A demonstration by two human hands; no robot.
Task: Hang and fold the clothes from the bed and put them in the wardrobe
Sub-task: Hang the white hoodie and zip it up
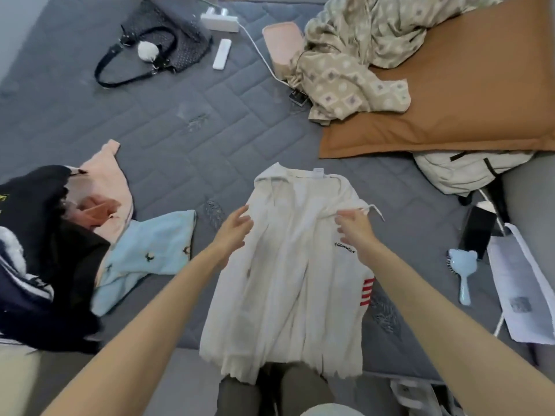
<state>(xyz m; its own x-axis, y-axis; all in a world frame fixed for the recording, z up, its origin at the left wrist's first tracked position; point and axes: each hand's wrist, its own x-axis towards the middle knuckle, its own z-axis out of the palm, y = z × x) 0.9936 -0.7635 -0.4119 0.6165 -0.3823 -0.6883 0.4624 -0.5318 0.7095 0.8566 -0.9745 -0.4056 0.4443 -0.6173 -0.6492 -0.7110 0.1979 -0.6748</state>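
Left hand (235, 228): fingers spread and relaxed, touching the left shoulder edge of the white shirt (285, 265); we see nothing clasped in it. Right hand (356, 228): fingers curled, thumb and forefinger pinching the white hanger (372, 208), whose end pokes out at the shirt's right shoulder.

We list the rest from left to right, all on the grey quilted bed (180, 121):

- Dark clothes pile (36, 250), heaped at the left edge.
- Pink garment (105, 187), crumpled, touching the dark pile.
- Light-blue garment (150, 253), with small dark prints, partly under the pink one.
- Black handbag (168, 40), far side, with a white pompom (147, 52) on its strap.
- White remote (222, 54), just beside the bag.
- White power strip (219, 21), beyond the remote, cable trailing right.
- White shirt, centre, between both hands, collar label uppermost, black script and red stripes on its right side, hem over the near bed edge; we cannot tell whether it rests on the mattress or hangs free.
- Pink case (282, 40), partly under the patterned beige cloth (345, 61).
- Brown pillow (450, 94), under the beige cloth.
- Cream jacket (468, 172), touching the pillow's near edge.
- Black box (480, 232), upright.
- Blue hairbrush (464, 268), near the box.
- Papers (522, 289), at the right edge.
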